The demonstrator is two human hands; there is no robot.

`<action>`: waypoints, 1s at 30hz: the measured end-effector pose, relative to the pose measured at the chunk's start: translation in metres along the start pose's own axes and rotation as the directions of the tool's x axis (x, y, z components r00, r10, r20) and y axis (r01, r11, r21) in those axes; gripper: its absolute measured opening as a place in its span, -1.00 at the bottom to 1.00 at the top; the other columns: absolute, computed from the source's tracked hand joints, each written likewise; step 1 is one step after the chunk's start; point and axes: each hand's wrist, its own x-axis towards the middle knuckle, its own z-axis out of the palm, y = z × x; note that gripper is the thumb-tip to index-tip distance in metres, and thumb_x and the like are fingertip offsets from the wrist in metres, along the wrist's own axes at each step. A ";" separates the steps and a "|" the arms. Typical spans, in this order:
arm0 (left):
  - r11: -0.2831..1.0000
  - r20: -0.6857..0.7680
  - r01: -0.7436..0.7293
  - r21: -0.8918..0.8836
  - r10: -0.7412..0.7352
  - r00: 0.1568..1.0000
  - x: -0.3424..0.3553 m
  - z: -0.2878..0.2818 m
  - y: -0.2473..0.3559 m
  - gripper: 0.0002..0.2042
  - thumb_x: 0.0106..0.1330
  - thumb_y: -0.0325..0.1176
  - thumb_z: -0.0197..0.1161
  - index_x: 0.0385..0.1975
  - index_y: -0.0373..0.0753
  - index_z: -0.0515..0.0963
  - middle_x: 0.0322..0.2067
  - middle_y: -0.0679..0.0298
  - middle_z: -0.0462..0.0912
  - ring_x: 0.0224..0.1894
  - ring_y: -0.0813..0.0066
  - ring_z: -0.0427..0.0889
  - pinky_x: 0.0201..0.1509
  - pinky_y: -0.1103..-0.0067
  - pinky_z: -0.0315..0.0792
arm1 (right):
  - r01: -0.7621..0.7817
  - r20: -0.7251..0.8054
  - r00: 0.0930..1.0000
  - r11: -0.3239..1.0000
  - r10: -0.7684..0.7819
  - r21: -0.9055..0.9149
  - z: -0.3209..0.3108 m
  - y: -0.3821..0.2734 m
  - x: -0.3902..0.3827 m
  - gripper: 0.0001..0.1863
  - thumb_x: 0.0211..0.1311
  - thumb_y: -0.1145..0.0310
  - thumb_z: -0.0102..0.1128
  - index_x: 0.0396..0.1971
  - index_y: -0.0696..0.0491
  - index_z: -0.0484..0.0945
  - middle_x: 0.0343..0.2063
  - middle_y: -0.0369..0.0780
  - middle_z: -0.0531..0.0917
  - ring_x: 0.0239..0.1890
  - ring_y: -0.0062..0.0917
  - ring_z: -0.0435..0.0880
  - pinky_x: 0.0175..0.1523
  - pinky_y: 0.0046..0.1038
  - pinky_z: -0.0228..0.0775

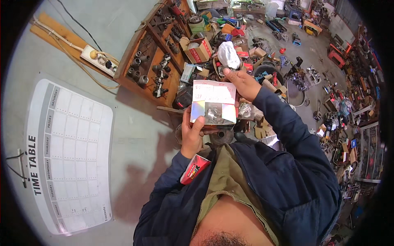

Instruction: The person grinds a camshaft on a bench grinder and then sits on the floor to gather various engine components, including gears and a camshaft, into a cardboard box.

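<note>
My left hand [192, 136] is closed around the lower left side of a small open carton [220, 119], its thumb on the near edge. Inside show clear plastic and metallic shapes too small to name. The carton's raised white flap [213, 91] carries red and dark handwriting. Just beyond it, my right hand [243, 83] is closed, its thumb pressed at the base of a bunched white plastic bag [228, 55]. What the bag contains is hidden. A red and white box [195, 169] lies against my left sleeve, close to my chest.
A wooden shelf [141, 55] with metal sockets stands on the left by the wall. A white timetable board [72, 158] and a power strip [98, 60] are on that wall. An open cardboard box [197, 50], a black tub [269, 76] and scattered machine parts [301, 76] lie ahead and right.
</note>
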 end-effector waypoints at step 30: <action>0.932 -0.029 -0.258 0.254 0.273 0.961 0.013 -0.021 -0.026 -0.02 0.25 0.42 0.00 0.32 -0.45 0.09 0.19 0.10 0.38 0.18 0.40 0.44 0.24 0.50 0.33 | 0.031 -0.024 0.999 0.998 -0.032 -0.054 -0.011 -0.004 0.027 -0.13 0.32 -0.43 -0.25 -0.43 0.20 0.62 -0.65 -0.23 0.60 -0.61 -0.62 0.56 -0.53 -0.56 0.37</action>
